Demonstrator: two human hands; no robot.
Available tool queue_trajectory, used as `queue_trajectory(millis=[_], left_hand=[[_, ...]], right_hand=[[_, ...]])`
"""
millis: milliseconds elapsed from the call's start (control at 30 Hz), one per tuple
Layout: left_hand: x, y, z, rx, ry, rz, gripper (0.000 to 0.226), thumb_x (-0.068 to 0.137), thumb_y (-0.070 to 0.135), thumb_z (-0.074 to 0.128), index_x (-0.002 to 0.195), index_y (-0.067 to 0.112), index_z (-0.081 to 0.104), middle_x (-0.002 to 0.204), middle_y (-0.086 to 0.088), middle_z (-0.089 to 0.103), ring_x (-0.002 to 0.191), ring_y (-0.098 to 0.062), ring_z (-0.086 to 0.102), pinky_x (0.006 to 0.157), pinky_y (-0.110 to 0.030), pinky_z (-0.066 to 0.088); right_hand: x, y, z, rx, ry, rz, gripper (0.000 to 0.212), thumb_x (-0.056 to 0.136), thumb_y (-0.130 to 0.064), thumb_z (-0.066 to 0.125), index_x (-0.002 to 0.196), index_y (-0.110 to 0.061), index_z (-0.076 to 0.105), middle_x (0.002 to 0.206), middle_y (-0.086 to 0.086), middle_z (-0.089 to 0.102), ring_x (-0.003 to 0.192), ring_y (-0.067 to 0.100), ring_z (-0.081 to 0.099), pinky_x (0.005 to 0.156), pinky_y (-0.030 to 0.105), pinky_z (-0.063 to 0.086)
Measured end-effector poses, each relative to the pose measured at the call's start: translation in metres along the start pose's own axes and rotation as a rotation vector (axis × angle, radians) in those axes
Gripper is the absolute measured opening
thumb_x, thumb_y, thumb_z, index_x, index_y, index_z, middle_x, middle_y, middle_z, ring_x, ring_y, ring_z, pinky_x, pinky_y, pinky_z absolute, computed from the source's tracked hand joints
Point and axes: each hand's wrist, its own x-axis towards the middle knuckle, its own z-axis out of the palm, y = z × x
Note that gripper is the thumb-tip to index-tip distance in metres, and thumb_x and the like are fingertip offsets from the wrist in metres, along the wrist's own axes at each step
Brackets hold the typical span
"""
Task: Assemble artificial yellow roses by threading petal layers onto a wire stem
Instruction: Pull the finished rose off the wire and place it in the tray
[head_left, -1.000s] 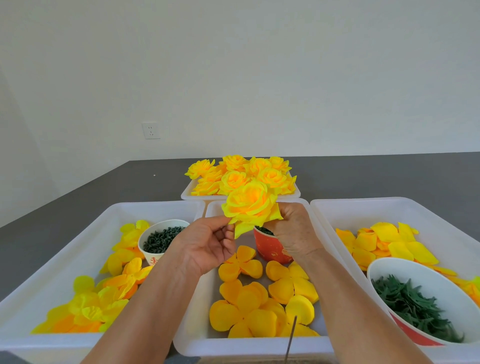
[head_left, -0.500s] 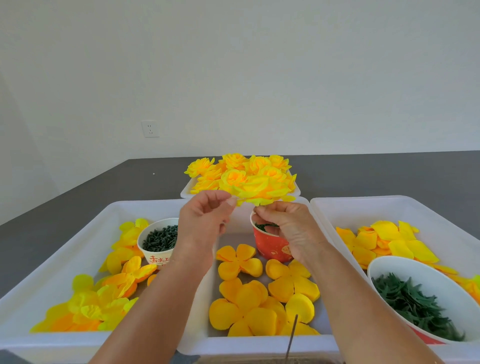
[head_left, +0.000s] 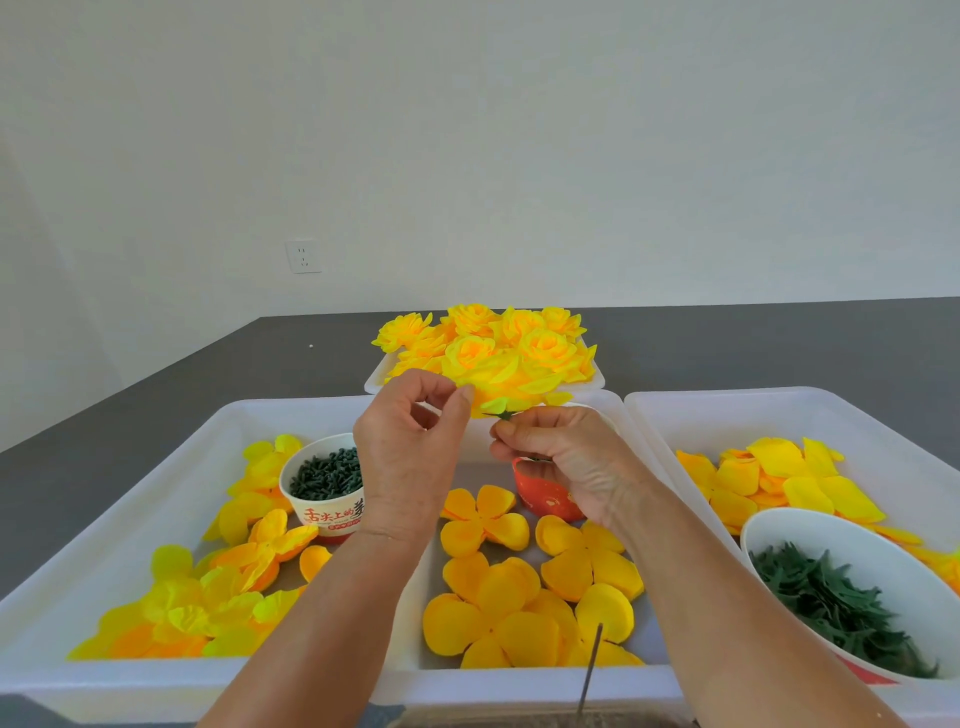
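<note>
Two hands are meeting above the middle tray (head_left: 524, 688), working on a yellow rose (head_left: 501, 382) that is hovering in front of the far tray (head_left: 375, 382) of finished roses (head_left: 511, 335). The left hand (head_left: 410, 457) is pinching the rose's outer petals between thumb and forefinger, the other fingers curling loosely. The right hand (head_left: 563, 460) is pinching the small green base (head_left: 505, 414) under the bloom with its fingertips, fingers bent round it. Below the right hand a red cup (head_left: 545, 499) is standing in the middle tray, among orange petal layers (head_left: 511, 582). A wire (head_left: 589, 670) is rising upright at the near edge of that tray. The left tray (head_left: 130, 686) is holding yellow petals (head_left: 208, 605) and a paper cup (head_left: 327, 512) of dark green pieces. The right tray (head_left: 779, 410) is holding more petals (head_left: 779, 480) and a white bowl (head_left: 852, 540) of green leaves (head_left: 831, 605). All of it is sitting on a dark grey table (head_left: 779, 348)
</note>
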Motion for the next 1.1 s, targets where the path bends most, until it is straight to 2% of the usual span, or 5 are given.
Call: queue_trajectory(millis=[367,467,667,967,1100], left_hand=[[-0.0020,0.0007,-0.0004,-0.066,-0.103,0.016,0.026,0.087,0.005,0.061,0.077,0.028,0.059,0.049,0.005,0.061,0.042,-0.003,0.052,0.053,-0.021,0.047],[-0.0008,0.0006,0.0007,-0.160,-0.174,0.009,0.023,0.086,-0.002,0.060,0.080,0.020,0.059,0.061,0.006,0.061,0.049,-0.010,0.057,0.053,-0.026,0.047],[-0.0009,-0.0013,0.0003,-0.146,-0.225,0.044,0.012,0.078,0.013,0.071,0.073,0.021,0.065,0.060,-0.002,0.060,0.055,-0.017,0.052,0.055,-0.030,0.046],[0.0008,-0.0058,-0.0006,-0.214,-0.223,-0.123,0.031,0.087,0.015,0.062,0.065,-0.005,0.056,0.055,-0.008,0.049,0.056,-0.014,0.043,0.053,-0.020,0.039],[-0.0006,-0.0015,-0.0009,-0.264,-0.191,-0.143,0.017,0.086,0.009,0.063,0.073,-0.002,0.061,0.060,-0.015,0.056,0.051,-0.010,0.048,0.048,-0.013,0.040]], right_hand=[[-0.0007,-0.0005,-0.0006,-0.026,0.018,0.070,0.003,0.076,-0.011,0.074,0.074,-0.012,0.072,0.071,0.002,0.073,0.066,0.008,0.070,0.051,0.017,0.049],[-0.0005,0.0006,-0.0014,0.003,0.047,0.085,0.003,0.076,-0.006,0.073,0.076,-0.009,0.071,0.068,0.002,0.072,0.062,0.009,0.069,0.049,0.016,0.049],[0.0006,0.0005,-0.0012,0.022,0.040,0.088,0.008,0.075,-0.003,0.073,0.074,-0.010,0.071,0.069,0.001,0.073,0.061,0.010,0.070,0.049,0.016,0.049],[0.0004,0.0011,-0.0009,0.010,0.003,0.081,0.010,0.076,0.002,0.071,0.077,-0.008,0.072,0.072,0.004,0.073,0.064,0.012,0.071,0.053,0.018,0.052],[0.0005,0.0008,-0.0010,0.020,0.013,0.075,0.009,0.076,-0.001,0.072,0.079,-0.010,0.072,0.074,0.004,0.073,0.065,0.012,0.070,0.055,0.019,0.052]])
